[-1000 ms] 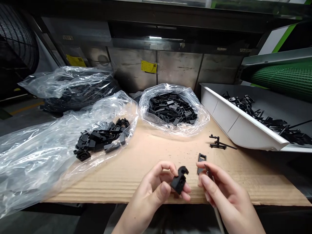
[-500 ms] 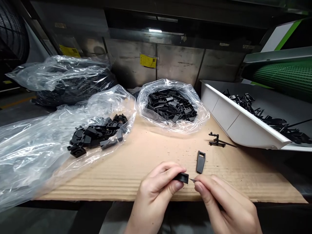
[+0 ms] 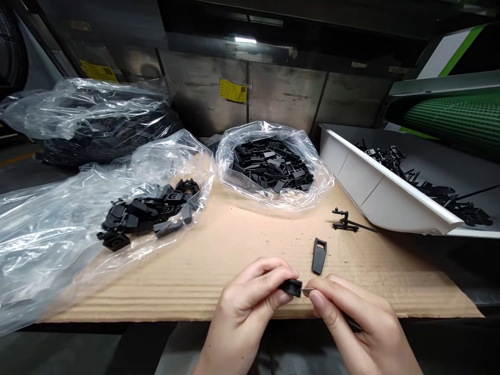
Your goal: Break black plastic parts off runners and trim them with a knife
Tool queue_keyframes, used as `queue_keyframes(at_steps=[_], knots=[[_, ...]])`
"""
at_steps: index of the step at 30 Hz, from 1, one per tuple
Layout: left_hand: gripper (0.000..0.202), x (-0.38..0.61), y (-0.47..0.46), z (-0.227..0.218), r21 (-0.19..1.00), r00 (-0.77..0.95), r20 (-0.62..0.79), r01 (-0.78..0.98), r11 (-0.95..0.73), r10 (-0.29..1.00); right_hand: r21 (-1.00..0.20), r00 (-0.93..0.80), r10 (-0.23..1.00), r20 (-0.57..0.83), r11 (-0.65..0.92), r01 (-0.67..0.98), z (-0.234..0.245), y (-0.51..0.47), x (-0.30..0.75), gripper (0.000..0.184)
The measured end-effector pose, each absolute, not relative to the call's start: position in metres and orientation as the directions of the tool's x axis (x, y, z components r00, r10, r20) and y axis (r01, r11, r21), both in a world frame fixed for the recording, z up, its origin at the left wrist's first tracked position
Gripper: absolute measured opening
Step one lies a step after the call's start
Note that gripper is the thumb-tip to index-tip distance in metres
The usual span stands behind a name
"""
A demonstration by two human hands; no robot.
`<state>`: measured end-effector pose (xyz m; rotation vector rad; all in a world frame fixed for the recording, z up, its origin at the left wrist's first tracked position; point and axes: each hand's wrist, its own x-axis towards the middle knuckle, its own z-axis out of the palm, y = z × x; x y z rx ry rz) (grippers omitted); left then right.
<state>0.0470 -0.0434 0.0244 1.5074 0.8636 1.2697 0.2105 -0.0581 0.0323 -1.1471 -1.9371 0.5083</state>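
Note:
My left hand (image 3: 250,302) pinches a small black plastic part (image 3: 292,287) between thumb and fingers, its hollow end turned to the right. My right hand (image 3: 351,312) is closed on a knife (image 3: 307,289) with a thin pointed blade. The blade tip meets the open right end of the part, and most of the handle is hidden in the palm. Just beyond my hands, a similar tapered black part (image 3: 319,256) with a rectangular opening lies on the cardboard (image 3: 242,245).
A black plastic sprue (image 3: 345,222) lies by the white bin (image 3: 386,192), which contains black mouldings. Farther back is a clear bag (image 3: 320,182) filled with black parts. Loose black pieces (image 3: 136,216) rest on clear plastic (image 3: 70,224) at left, before another full bag (image 3: 109,120).
The knife tip has moved left, from just short of the black part to its open edge. My view has shifted slightly. Both hands keep their hold.

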Motion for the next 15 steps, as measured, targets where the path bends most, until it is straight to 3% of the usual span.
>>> queue_keyframes(at_steps=[8, 15], knots=[[0.028, 0.0469, -0.044, 0.024, 0.95, 0.209, 0.311, -0.042, -0.309, 0.927, -0.626, -0.28, 0.811, 0.513, 0.577, 0.525, 0.0285, -0.0564, 0.2109, 0.017], [0.028, 0.048, -0.0464, 0.0223, 0.943, 0.165, 0.331, -0.029, -0.331, 0.929, -0.645, -0.322, 0.847, 0.423, 0.532, 0.549, 0.0294, -0.0591, 0.2104, 0.018]])
